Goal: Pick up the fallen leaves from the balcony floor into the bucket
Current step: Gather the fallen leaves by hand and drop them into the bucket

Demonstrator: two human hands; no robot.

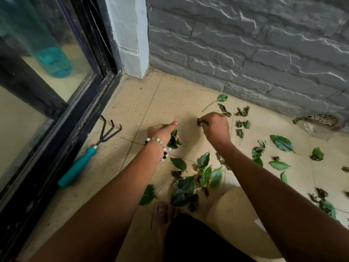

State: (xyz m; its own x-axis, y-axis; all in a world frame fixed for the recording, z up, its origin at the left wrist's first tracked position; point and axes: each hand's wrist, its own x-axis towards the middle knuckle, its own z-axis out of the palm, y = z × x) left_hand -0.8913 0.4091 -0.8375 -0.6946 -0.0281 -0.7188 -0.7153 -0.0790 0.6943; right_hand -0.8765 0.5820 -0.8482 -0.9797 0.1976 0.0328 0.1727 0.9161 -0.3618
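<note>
- Plainly gathering: leaves (pixel 205 174) lie scattered over the floor (pixel 132 103), mostly near and right.
- Left hand (pixel 162 132) clutches a bunch (pixel 174 139); right hand (pixel 215 125) pinches a curled leaf (pixel 199 122).
- Next, I judge, both loads go to the tan bucket (pixel 232 210), near right.

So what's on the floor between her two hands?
Head view: bare tile between the left hand, gripping leaves, and the right hand, pinching a curled leaf.

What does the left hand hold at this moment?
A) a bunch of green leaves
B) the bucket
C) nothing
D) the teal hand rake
A: the left hand grips a bunch of green leaves, while the teal hand rake lies on the floor beside the door track.
</note>
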